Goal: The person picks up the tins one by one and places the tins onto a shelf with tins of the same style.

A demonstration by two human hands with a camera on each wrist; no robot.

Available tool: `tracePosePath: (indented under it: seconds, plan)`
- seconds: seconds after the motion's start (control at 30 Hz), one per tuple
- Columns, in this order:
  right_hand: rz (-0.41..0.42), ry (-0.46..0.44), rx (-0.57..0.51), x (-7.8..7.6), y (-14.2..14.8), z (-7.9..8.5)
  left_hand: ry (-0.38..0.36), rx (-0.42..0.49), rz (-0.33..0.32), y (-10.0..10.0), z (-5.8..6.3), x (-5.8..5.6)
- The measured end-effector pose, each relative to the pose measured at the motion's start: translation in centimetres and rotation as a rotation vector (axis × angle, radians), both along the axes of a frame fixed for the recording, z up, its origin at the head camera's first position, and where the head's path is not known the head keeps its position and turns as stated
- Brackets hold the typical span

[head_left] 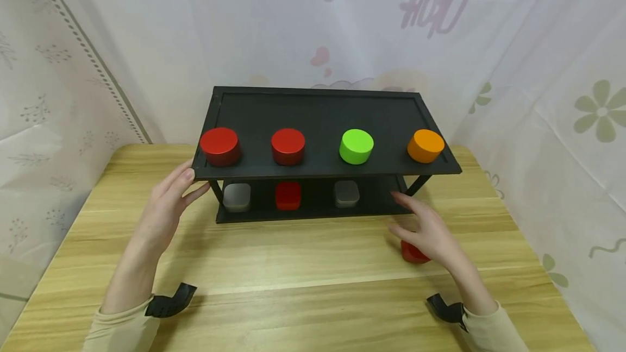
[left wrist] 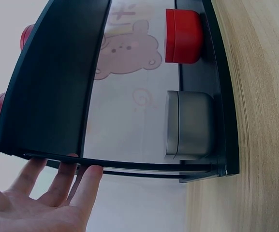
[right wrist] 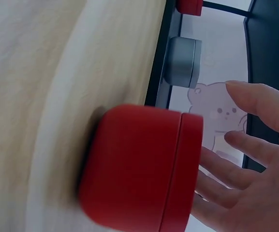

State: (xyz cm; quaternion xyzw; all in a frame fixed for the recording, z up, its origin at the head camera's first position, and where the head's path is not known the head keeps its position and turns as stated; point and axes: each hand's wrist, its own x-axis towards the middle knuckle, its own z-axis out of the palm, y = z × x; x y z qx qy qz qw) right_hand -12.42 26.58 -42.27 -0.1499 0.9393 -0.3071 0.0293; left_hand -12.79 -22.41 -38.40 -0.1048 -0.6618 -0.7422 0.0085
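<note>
A black two-tier shelf (head_left: 318, 170) stands on the wooden table. My left hand (head_left: 166, 202) holds its front left corner, thumb at the top board's edge; in the left wrist view the fingers (left wrist: 88, 191) lie against the side bar. My right hand (head_left: 432, 232) hovers near the front right, above a red square tin (head_left: 413, 255) on the table. In the right wrist view, that tin (right wrist: 134, 166) sits beside the spread fingers (right wrist: 253, 147), which hold nothing. Part of the tin is hidden by the hand in the head view.
On the top board stand two red round tins (head_left: 288, 146), a green one (head_left: 356, 146) and an orange one (head_left: 426, 146). Below are two silver square tins (head_left: 237, 198) and a red one (head_left: 288, 196). A printed white cloth (head_left: 269, 31) hangs behind.
</note>
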Motion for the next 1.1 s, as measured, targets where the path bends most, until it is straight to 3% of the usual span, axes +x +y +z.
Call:
tracePosePath:
  seconds: [0.4,1.1]
  plan:
    - [-0.014,-0.035,0.005,1.2,1.4,-0.3,0.007,0.004,-0.004,0.0,-0.1,0.1]
    - [-0.05,-0.049,0.114,3.6,3.2,-1.1,0.021,0.018,-0.021,0.0,-0.1,-0.1]
